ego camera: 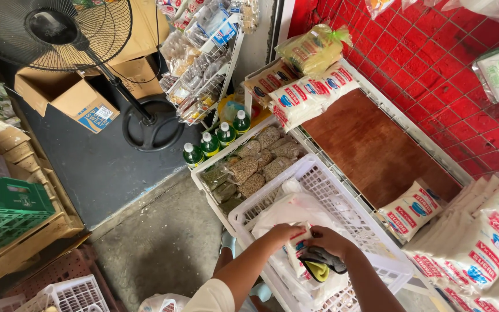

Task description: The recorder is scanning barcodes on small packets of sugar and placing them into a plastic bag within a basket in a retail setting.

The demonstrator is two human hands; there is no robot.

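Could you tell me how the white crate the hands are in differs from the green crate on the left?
The white crate is larger and holds bags; the green crate is smaller and its contents are not visible. The white one sits on the shelf, the green one atop wooden boxes. Both are perforated plastic.

Both forearms are extended from the lower edge of the frame; the left hand (284,233) and right hand (331,240) are held together, fingers curled.

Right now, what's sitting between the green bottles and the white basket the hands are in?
In the head view, clear bags of beans and grains lie between the green bottles and the white basket.
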